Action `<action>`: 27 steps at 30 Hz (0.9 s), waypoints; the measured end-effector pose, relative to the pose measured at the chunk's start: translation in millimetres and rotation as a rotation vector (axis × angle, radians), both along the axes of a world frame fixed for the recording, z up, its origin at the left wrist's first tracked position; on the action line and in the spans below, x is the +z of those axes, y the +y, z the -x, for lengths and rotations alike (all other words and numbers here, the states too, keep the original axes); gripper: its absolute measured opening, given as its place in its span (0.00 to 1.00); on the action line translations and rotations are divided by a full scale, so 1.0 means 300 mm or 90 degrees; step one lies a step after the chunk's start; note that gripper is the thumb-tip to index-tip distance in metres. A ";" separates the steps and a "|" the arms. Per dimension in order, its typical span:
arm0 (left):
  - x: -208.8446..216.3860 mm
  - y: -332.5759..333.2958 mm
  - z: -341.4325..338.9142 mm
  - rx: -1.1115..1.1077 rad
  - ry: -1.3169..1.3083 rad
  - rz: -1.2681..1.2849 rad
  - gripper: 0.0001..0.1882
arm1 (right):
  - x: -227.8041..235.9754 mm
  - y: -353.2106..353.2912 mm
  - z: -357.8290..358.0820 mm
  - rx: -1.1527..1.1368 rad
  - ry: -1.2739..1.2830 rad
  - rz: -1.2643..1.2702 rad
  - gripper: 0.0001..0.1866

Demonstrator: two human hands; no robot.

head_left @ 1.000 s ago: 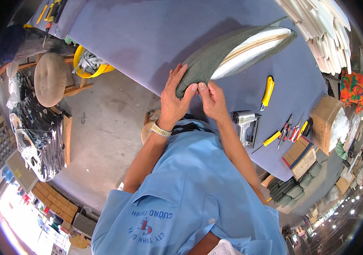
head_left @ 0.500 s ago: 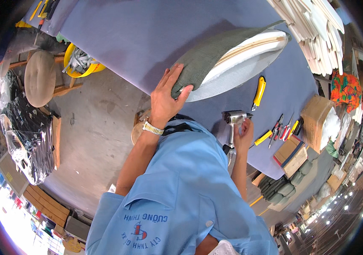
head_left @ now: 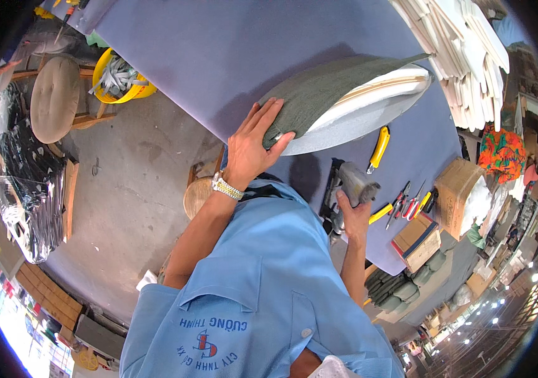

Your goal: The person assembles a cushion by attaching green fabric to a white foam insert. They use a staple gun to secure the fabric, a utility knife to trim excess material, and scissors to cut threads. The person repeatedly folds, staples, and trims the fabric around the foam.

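Cushion (head_left: 347,104), green on top and pale below, leans with its left end at the table's (head_left: 187,50) near edge; the left hand (head_left: 247,151) pinches that end. The right hand (head_left: 356,220) grasps a staple gun (head_left: 357,179) (a yellow knife (head_left: 379,150) lies just beyond).

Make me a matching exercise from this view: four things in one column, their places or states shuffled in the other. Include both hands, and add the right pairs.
Column one
1. Left hand
2. Right hand
3. Yellow utility knife
4. Yellow bucket

Column two
A. Lies on the blue-grey tabletop
B. Contains grey strips
C. Rests on dark green fabric
D. Holds a staple gun

Right pairs: 1-C, 2-D, 3-A, 4-B.
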State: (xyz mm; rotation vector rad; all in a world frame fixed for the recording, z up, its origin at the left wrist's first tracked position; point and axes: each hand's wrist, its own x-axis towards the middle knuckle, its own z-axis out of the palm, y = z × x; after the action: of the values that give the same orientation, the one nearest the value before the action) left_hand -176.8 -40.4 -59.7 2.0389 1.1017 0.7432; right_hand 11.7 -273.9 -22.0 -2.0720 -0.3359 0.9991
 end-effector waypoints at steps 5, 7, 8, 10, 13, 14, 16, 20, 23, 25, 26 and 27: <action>0.024 -0.002 -0.001 -0.007 -0.003 0.015 0.36 | 0.194 0.228 0.113 0.145 -0.052 -0.137 0.20; 0.027 0.001 -0.001 -0.015 -0.011 0.024 0.35 | 0.195 0.276 0.108 0.231 -0.081 -0.142 0.19; 0.022 0.001 0.002 -0.018 -0.017 0.024 0.35 | 0.192 0.285 0.106 0.255 -0.075 -0.113 0.18; 0.018 0.001 0.004 -0.024 -0.026 0.025 0.35 | 0.189 0.310 0.110 0.293 -0.102 -0.145 0.17; 0.009 -0.002 0.007 -0.028 -0.021 0.019 0.36 | 0.179 0.334 0.101 0.350 -0.149 -0.170 0.16; -0.004 -0.006 0.010 -0.027 -0.010 0.011 0.38 | 0.178 0.336 0.101 0.351 -0.148 -0.179 0.16; -0.014 -0.007 0.013 -0.028 0.006 0.000 0.40 | 0.175 0.340 0.101 0.352 -0.148 -0.198 0.16; -0.014 -0.006 0.014 -0.038 0.015 -0.004 0.41 | 0.164 0.340 0.098 0.352 -0.122 -0.195 0.17; 0.014 -0.005 0.013 -0.045 -0.008 0.047 0.40 | 0.156 0.349 0.084 0.405 -0.139 -0.184 0.19; 0.020 -0.002 0.013 -0.047 -0.026 0.070 0.40 | 0.141 0.351 0.062 0.473 -0.162 -0.178 0.20; 0.018 0.000 0.015 -0.047 -0.031 0.067 0.40 | 0.135 0.352 0.061 0.466 -0.146 -0.183 0.20; 0.016 0.001 0.016 -0.046 -0.037 0.064 0.41 | 0.129 0.355 0.062 0.459 -0.130 -0.187 0.20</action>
State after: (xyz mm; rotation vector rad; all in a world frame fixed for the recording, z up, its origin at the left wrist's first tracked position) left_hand -181.6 -40.1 -54.8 1.9499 1.0066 0.6932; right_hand -6.8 -167.5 16.8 -1.7998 -1.3193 1.0510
